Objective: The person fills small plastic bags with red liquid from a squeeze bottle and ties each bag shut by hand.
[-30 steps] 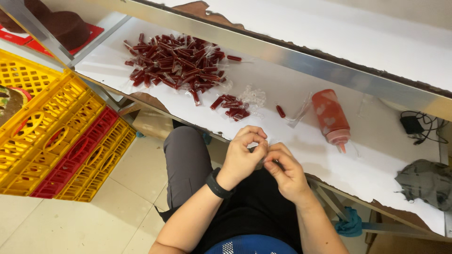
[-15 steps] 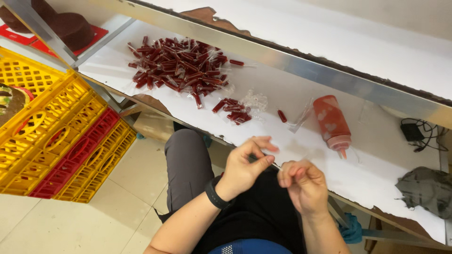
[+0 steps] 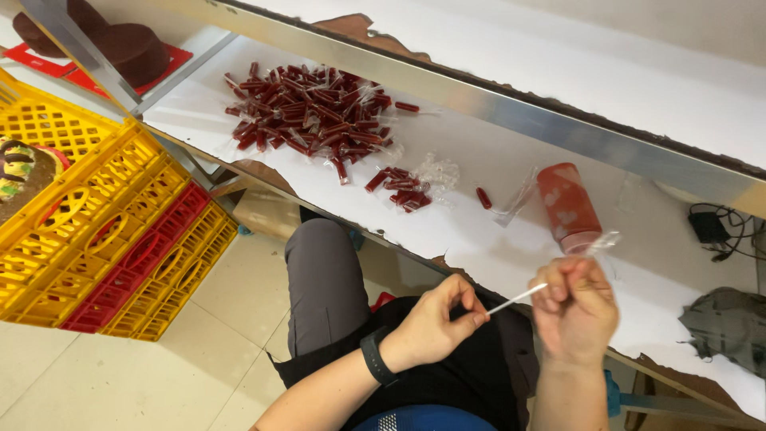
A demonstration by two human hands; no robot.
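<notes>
My left hand [image 3: 435, 319], with a black band on its wrist, pinches the near end of a thin white stick [image 3: 516, 298] over my lap. My right hand [image 3: 573, 307] grips the stick's far end together with a small clear plastic sleeve [image 3: 600, 242] that pokes up above its fingers. Just beyond that hand, a red squeeze bottle [image 3: 566, 206] lies on its side on the white table [image 3: 479, 231]. A big heap of red filled tubes [image 3: 313, 112] lies at the table's far left, and a smaller cluster of red tubes [image 3: 399, 187] lies nearer me.
Yellow and red plastic crates [image 3: 120, 239] are stacked on the floor to my left. A metal rail [image 3: 495, 108] runs above the table. Black cables [image 3: 714, 231] and a grey cloth [image 3: 726, 327] sit at the right. Dark round cakes [image 3: 120, 44] stand at top left.
My hands have drawn apart: the right one moved right and up toward the bottle, and the white stick now shows stretched between them. The view shifted slightly.
</notes>
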